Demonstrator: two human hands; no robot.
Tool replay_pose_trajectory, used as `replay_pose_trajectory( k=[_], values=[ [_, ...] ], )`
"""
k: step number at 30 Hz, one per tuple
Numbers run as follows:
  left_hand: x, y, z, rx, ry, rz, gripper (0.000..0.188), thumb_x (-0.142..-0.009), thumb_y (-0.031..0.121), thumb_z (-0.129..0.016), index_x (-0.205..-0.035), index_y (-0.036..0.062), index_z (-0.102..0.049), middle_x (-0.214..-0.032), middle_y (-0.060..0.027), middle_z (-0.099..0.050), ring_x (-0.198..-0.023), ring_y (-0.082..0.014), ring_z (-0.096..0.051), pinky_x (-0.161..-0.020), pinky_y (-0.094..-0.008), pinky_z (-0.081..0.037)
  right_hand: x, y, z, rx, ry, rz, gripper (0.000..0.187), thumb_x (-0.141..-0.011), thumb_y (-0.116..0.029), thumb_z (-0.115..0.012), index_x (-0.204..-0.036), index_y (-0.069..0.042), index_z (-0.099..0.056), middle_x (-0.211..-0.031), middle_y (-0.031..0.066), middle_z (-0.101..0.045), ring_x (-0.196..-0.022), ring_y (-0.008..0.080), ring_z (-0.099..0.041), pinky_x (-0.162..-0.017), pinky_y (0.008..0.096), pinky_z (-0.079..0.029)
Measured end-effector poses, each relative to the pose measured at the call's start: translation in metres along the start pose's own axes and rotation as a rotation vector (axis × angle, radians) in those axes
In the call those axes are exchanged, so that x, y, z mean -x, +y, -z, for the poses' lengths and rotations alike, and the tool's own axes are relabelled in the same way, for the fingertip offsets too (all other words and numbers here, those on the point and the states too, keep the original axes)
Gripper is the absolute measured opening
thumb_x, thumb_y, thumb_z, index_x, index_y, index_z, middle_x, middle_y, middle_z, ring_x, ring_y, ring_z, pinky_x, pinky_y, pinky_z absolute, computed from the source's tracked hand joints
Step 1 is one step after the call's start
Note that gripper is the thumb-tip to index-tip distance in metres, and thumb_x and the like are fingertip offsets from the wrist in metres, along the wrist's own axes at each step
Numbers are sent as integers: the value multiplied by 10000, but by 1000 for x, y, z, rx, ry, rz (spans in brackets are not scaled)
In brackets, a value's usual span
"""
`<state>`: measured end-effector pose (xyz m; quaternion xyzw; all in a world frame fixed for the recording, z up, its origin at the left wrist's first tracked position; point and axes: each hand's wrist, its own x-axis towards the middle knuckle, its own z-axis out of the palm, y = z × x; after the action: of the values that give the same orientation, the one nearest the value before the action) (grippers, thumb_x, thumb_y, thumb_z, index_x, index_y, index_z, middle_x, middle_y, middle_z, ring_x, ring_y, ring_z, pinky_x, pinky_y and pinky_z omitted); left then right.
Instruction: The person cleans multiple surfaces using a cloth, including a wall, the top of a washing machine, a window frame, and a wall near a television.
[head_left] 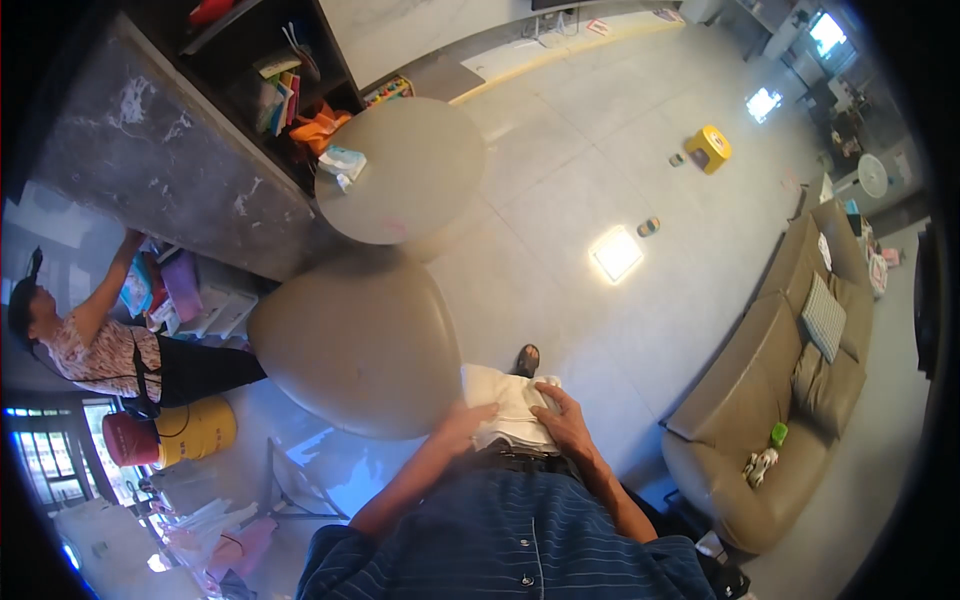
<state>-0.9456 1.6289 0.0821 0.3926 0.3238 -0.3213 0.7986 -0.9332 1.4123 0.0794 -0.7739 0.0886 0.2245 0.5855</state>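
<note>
A folded off-white cloth [508,400] is held in front of my waist, just above the belt. My left hand [472,423] grips its left side, slightly blurred, with some fingers hidden. At the right side my right hand [564,416] pinches it, thumb and fingertips over the top, the rest of the fingers curled round the edge. Beyond the cloth the tip of a dark sandal [527,358] shows on the floor. Just left of the cloth is a rounded brown leather seat [355,345].
A round table [420,165] bearing a tissue pack [343,163] stands beyond the seat. A brown sofa [740,400] runs along the right. A yellow stool [709,149] and a toy car [649,227] are on the tiles. At left, another person [105,345] reaches towards shelves.
</note>
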Motion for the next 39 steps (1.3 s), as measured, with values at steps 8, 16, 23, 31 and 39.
replay_pose_trajectory(
  k=[8, 16, 23, 31, 39],
  values=[
    [-39, 45, -83, 59, 8, -158, 341, -837, 30, -642, -1155, -64, -565, -1028, -151, -645, -902, -231, -645, -800, -351, -532, -72, -38, 71, 53, -76, -21, 431, -822, -64, -657, -1237, 3, -566, -1126, 148, -626, -1007, 188, -589, -878, 287, -475],
    [-71, 62, -98, 136, 173, -183, 339, -834, 16, -637, -1157, -59, -568, -1031, -145, -644, -900, -226, -641, -809, -346, -522, -133, -50, 89, -71, -207, -107, 432, -820, -38, -668, -1237, 10, -564, -1086, 140, -636, -890, 150, -614, -764, 250, -507],
    [-115, 98, -80, 79, 170, -178, 340, -824, 35, -647, -1148, -46, -582, -1022, -124, -648, -896, -204, -638, -779, -337, -523, -191, -67, 85, -61, -244, -109, 433, -824, -21, -651, -1242, 32, -552, -1080, 139, -636, -894, 157, -610, -777, 253, -505],
    [-174, 189, -74, -39, 39, -135, 378, -812, 23, -650, -1178, -29, -574, -1054, -114, -648, -933, -200, -637, -802, -345, -528, -271, -124, 83, 52, -220, -59, 434, -838, -16, -623, -1258, 42, -531, -1137, 149, -611, -957, 168, -597, -812, 258, -498],
    [-188, 257, -40, 66, 179, -218, 325, -813, 185, -694, -1039, -44, -647, -904, -98, -667, -778, -156, -620, -684, -314, -496, -329, -202, 38, 1, -265, -103, 438, -859, -31, -608, -1281, 36, -514, -1133, 156, -615, -960, 169, -597, -821, 259, -495]
  ],
)
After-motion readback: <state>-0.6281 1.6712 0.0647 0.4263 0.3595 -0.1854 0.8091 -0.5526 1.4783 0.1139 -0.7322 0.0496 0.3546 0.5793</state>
